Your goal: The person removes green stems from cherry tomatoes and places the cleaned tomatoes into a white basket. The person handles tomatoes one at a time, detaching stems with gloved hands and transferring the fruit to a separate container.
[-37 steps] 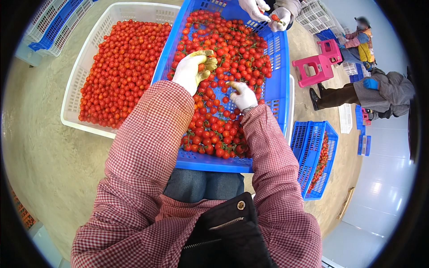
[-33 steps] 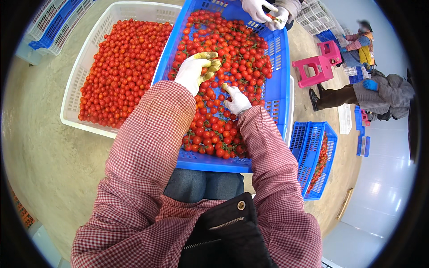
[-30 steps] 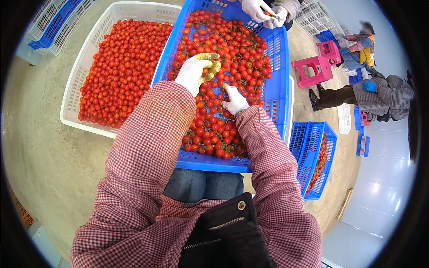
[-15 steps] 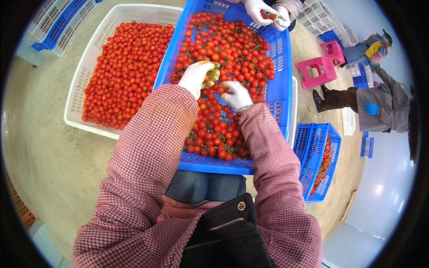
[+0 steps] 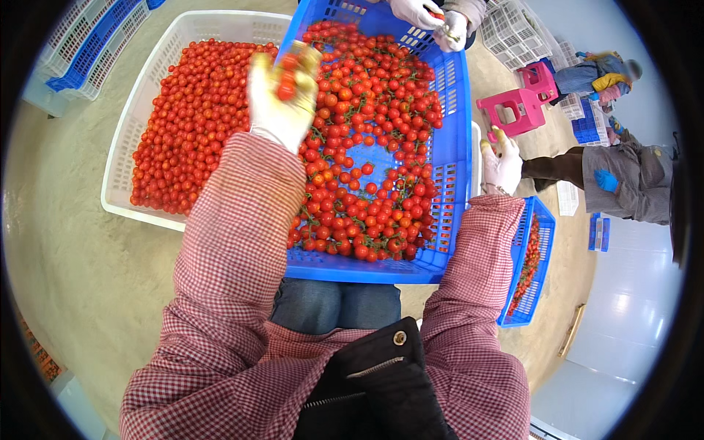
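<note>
A blurred, white-gloved left hand (image 5: pixel 276 110), fingers curled around a few small red tomatoes (image 5: pixel 286 89), hangs over the crates at upper center, while the right hand (image 5: pixel 503 167), loosely open, is held out beyond the rim at right of center, though whether it grips anything small cannot be told. Beneath, stemmed tomatoes (image 5: pixel 359 231) fill much of a blue crate (image 5: pixel 352 272) at center, beside a white crate (image 5: pixel 147 215) heaped with loose tomatoes (image 5: pixel 192 121) at upper left. A co-worker's gloved hands (image 5: pixel 452 31) work at the top edge, near pink stools (image 5: pixel 513 111) at upper right.
</note>
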Demonstrator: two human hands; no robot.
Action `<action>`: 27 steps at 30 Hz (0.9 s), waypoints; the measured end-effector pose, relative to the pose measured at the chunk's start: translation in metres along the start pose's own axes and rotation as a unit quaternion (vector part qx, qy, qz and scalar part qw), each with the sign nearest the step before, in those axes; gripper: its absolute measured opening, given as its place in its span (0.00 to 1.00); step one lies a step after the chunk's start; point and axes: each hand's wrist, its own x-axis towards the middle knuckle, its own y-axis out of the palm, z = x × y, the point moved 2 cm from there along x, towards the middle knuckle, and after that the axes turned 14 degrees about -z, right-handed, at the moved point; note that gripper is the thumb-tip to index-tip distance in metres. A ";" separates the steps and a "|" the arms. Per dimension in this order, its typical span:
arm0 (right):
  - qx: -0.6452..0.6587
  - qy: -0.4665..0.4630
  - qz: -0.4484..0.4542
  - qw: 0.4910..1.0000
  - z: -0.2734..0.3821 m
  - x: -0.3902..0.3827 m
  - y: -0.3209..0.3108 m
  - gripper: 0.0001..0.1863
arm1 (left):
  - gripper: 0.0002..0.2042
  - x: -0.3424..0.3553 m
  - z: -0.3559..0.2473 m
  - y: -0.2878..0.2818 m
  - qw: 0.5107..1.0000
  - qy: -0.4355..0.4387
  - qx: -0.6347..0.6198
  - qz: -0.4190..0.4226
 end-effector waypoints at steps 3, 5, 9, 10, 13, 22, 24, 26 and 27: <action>0.095 -0.006 0.002 0.995 -0.004 -0.012 0.020 0.18 | 0.32 -0.007 -0.022 0.007 0.993 0.077 -0.087 0.013; 0.189 -0.013 0.108 0.976 0.015 -0.029 0.050 0.17 | 0.36 -0.009 -0.026 0.006 0.989 0.129 -0.072 -0.010; 0.230 -0.146 0.237 0.933 0.072 -0.078 0.129 0.15 | 0.38 -0.007 -0.018 0.005 0.993 0.114 0.027 0.013; 0.213 -0.222 0.221 0.925 0.084 -0.090 0.143 0.15 | 0.35 -0.005 -0.016 0.004 0.991 0.119 0.057 -0.004; 0.117 -0.207 0.284 0.929 0.095 -0.112 0.168 0.19 | 0.27 -0.001 -0.006 0.003 0.983 0.097 0.156 -0.018; 0.222 -0.164 0.306 0.911 0.099 -0.114 0.159 0.15 | 0.23 0.000 0.011 -0.006 0.954 0.052 0.293 -0.029; 0.241 -0.190 0.326 0.894 0.101 -0.119 0.163 0.15 | 0.22 -0.001 0.013 -0.006 0.951 0.049 0.305 -0.028; 0.211 -0.224 0.323 0.895 0.102 -0.124 0.168 0.15 | 0.22 -0.002 0.016 -0.006 0.947 0.047 0.315 -0.036; 0.234 -0.230 0.313 0.891 0.102 -0.125 0.169 0.16 | 0.21 -0.002 0.017 -0.006 0.946 0.041 0.318 -0.038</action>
